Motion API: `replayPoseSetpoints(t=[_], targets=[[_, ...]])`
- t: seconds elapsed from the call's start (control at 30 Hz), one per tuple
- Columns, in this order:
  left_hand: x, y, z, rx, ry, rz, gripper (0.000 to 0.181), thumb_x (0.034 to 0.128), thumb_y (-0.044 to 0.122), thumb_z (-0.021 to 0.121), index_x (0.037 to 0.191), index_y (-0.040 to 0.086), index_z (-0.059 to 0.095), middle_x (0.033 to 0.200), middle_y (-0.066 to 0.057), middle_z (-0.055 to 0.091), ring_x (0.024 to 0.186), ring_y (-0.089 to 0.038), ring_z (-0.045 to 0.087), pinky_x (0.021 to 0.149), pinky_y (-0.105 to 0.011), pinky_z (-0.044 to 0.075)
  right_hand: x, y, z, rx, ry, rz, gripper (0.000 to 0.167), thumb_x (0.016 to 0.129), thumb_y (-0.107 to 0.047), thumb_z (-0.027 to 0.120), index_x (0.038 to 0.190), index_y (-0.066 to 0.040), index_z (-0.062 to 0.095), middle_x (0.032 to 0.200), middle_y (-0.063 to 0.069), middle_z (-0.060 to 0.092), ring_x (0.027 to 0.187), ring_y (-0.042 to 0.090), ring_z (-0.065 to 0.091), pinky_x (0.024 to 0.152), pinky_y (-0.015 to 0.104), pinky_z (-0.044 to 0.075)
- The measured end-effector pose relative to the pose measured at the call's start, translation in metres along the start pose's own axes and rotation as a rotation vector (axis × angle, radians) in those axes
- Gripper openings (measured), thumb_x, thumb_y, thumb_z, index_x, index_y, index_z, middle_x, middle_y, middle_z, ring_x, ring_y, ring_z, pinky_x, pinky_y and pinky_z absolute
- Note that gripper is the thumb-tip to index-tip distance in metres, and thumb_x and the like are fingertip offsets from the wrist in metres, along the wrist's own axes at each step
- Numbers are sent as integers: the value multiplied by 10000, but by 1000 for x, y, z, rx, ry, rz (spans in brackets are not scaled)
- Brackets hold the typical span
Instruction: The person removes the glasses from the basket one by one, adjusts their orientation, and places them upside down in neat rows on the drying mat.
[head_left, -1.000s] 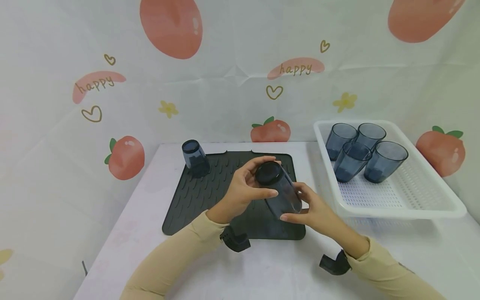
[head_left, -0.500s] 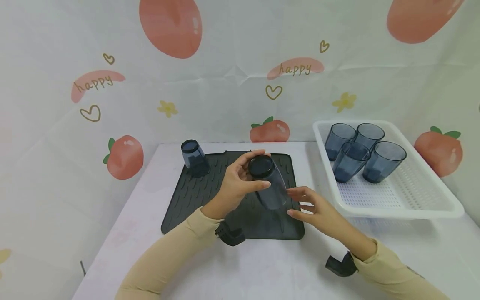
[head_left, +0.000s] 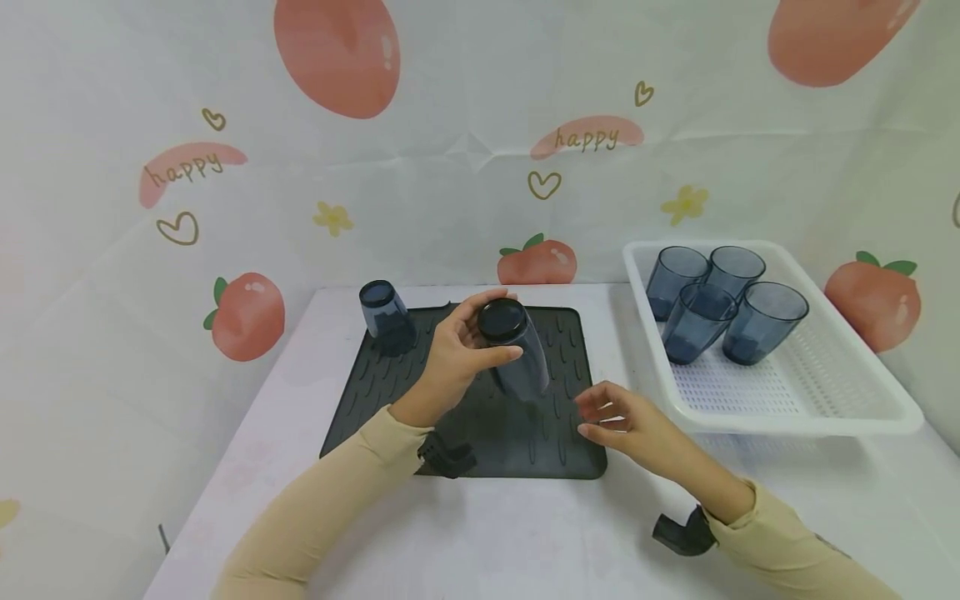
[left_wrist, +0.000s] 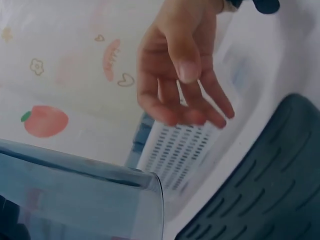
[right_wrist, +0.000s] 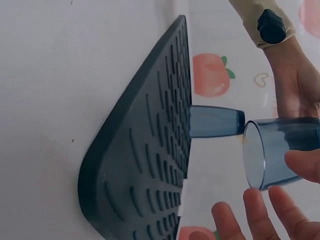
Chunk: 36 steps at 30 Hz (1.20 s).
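My left hand grips a blue-tinted drinking glass near its dark base. The glass is upside down and tilted, its rim pointing down over the black ribbed drying mat. In the right wrist view, a gap shows between the held glass and the mat. Off to the right, near the mat's right edge, my right hand hangs in the air with loosely bent fingers and holds nothing. Another glass stands upside down at the mat's far left corner.
A white perforated basket sits on the table at the right, with several blue glasses upright in its left part. A white cloth printed with fruit hangs behind the table.
My right hand has let go of the glass and drawn slightly back. The left hand has carried the glass left and a little farther away over the mat.
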<state>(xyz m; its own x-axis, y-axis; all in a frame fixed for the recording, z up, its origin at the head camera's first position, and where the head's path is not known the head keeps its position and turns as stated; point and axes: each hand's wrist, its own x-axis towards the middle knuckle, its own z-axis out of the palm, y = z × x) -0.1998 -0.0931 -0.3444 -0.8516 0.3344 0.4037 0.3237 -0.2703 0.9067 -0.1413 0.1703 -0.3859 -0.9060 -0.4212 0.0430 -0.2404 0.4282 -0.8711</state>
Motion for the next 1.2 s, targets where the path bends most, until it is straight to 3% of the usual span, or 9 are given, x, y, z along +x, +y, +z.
replayPoseSetpoints(t=[0.13, 0.27, 0.63, 0.97, 1.2], targets=[[4, 3, -9, 30, 26, -25, 699, 773, -101, 731, 1403, 28, 458, 1365, -71, 540, 1194, -160, 559, 999, -299, 498, -2, 4, 0, 12, -21, -15, 288, 900, -172, 695, 1123, -12, 607, 990, 65, 646, 906, 146, 624, 746, 249, 553], [9, 6, -19, 85, 58, -46, 702, 781, -146, 692, 1415, 31, 446, 1379, -124, 510, 1188, -151, 554, 1001, -280, 493, -3, 4, 1, 1, -36, -27, 265, 906, -171, 688, 1110, -18, 617, 946, 39, 642, 858, 104, 615, 687, 242, 539], [25, 14, -42, 181, 142, -71, 693, 801, -123, 697, 1421, 57, 444, 1402, -124, 483, 1205, -189, 536, 980, -257, 494, 0, 6, 4, -3, -70, -34, 282, 913, -187, 682, 1120, -10, 608, 952, 42, 641, 859, 96, 608, 696, 238, 538], [38, 11, -54, 247, 220, 31, 691, 795, -120, 706, 1418, -11, 426, 1395, -176, 500, 1243, -208, 525, 1071, -280, 428, 0, 8, 5, -28, -98, -58, 314, 937, -222, 653, 1178, -25, 617, 1002, 74, 678, 853, 75, 614, 707, 241, 537], [46, 9, -56, 252, 273, 11, 685, 796, -97, 715, 1414, 21, 444, 1387, -154, 510, 1249, -213, 520, 1077, -306, 425, -1, 6, 5, -34, -112, -35, 324, 943, -234, 645, 1193, -30, 616, 1019, 103, 683, 851, 93, 619, 698, 237, 534]])
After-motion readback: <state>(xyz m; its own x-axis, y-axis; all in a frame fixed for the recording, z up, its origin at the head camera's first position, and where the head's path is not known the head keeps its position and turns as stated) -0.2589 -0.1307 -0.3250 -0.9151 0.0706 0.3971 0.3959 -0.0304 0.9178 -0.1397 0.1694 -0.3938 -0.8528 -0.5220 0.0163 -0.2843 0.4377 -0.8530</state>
